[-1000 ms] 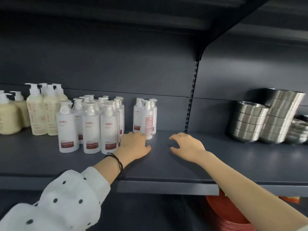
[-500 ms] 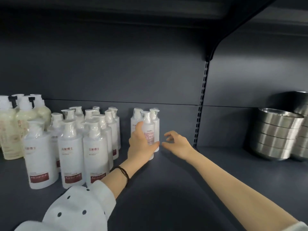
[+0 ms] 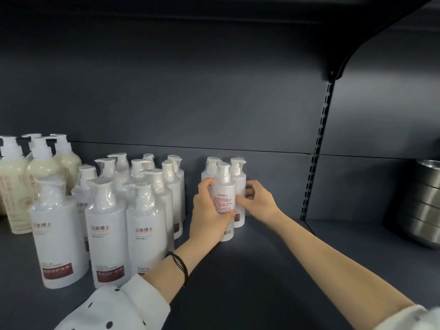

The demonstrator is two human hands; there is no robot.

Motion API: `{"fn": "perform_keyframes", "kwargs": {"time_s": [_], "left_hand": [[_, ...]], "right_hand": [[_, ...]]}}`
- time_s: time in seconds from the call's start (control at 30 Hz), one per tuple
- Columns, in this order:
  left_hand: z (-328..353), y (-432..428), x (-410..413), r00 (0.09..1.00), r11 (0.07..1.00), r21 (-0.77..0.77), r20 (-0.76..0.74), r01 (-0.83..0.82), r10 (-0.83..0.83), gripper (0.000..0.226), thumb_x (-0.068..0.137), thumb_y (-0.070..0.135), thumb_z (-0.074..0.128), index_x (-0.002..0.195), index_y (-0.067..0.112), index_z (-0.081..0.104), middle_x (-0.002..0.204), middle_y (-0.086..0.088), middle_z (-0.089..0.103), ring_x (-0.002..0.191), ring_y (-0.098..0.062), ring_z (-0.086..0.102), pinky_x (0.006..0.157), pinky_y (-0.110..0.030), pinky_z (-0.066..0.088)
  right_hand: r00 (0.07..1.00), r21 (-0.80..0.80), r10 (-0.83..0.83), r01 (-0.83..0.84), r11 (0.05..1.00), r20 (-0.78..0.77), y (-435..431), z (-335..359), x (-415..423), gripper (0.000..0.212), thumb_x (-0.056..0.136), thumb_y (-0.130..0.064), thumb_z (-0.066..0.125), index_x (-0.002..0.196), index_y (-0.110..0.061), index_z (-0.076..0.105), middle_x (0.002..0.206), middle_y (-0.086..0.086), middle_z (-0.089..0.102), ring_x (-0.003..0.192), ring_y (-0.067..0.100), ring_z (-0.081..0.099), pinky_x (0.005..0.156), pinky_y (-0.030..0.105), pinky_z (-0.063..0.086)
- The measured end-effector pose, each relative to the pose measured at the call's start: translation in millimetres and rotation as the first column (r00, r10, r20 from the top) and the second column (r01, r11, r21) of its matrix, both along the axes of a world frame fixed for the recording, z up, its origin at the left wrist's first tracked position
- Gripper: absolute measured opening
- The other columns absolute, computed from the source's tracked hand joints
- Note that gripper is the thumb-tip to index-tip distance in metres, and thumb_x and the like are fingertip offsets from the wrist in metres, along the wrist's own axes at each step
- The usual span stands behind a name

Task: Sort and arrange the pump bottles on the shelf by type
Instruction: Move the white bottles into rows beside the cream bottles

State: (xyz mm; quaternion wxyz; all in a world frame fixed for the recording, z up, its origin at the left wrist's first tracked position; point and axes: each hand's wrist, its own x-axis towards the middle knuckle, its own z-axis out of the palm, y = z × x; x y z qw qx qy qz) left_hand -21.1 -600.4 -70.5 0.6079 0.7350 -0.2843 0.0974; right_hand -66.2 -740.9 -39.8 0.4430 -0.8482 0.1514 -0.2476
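Observation:
Three slim white pump bottles stand in a small cluster at mid-shelf. My left hand point(image 3: 209, 210) grips the front slim bottle point(image 3: 223, 194) from its left side. My right hand point(image 3: 256, 203) curls around the right rear slim bottle point(image 3: 238, 177), fingers behind it and thumb in front. A third slim bottle point(image 3: 210, 167) stands behind my left hand. To the left, several larger white pump bottles with red labels point(image 3: 107, 234) stand grouped. Cream-coloured pump bottles point(image 3: 38, 172) are at the far left.
The dark grey shelf point(image 3: 262, 282) has bare surface in front of and right of the slim bottles. Stacked steel bowls point(image 3: 423, 203) sit at the far right, past a slotted upright point(image 3: 314, 163). The back panel is close behind the bottles.
The view moved closer. My left hand closed round the front slim bottle. My right hand, open beside the cluster before, reached in and took hold of the right rear bottle.

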Motion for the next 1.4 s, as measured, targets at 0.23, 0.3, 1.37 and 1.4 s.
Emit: {"fn": "perform_keyframes", "kwargs": {"time_s": [0.23,0.3,1.37,1.4], "left_hand": [[10.9,5.3,-10.2,0.996,0.996,0.004,-0.037,0.085,-0.085,0.079,0.069,0.007,0.078,0.121,0.039,0.029,0.118,0.005,0.049,0.097,-0.004,0.054,0.068,-0.015,0.043],[14.5,9.1,-16.9,0.993,0.993,0.016,-0.036,0.117,-0.117,0.076,0.071,0.005,0.076,0.118,0.040,0.027,0.118,0.006,0.048,0.094,0.001,0.052,0.067,-0.011,0.038],[47.2,239.3,-121.8,0.934,0.923,0.222,-0.244,0.315,-0.260,0.088,0.088,-0.005,0.058,0.147,0.044,0.013,0.132,0.004,0.040,0.119,-0.019,0.049,0.104,-0.046,0.043],[45.5,240.3,-120.0,0.943,0.934,0.204,-0.225,0.293,-0.246,0.086,0.089,-0.005,0.057,0.147,0.042,0.014,0.131,0.005,0.040,0.120,-0.018,0.049,0.104,-0.045,0.043]], "right_hand": [[0.999,-0.020,-0.055,0.055,0.998,0.003,-11.0,-0.1,-32.5,0.035,0.082,-0.025,0.073,0.109,-0.020,0.051,0.097,-0.005,0.062,0.089,0.012,0.062,0.075,0.026,0.053],[0.998,-0.013,-0.064,0.063,0.998,-0.006,-12.5,0.4,-50.4,0.037,0.082,-0.026,0.072,0.112,-0.021,0.051,0.100,-0.004,0.062,0.091,0.011,0.061,0.072,0.022,0.050],[0.997,0.094,-0.016,0.009,0.996,0.073,181.1,-5.9,-190.1,0.055,0.082,-0.025,0.074,0.130,-0.024,0.045,0.107,-0.012,0.057,0.094,0.006,0.059,0.081,0.027,0.050],[0.997,0.096,-0.019,0.012,0.995,0.072,185.0,-5.9,-187.9,0.056,0.083,-0.025,0.074,0.131,-0.024,0.045,0.108,-0.012,0.057,0.095,0.008,0.059,0.083,0.028,0.050]]}}
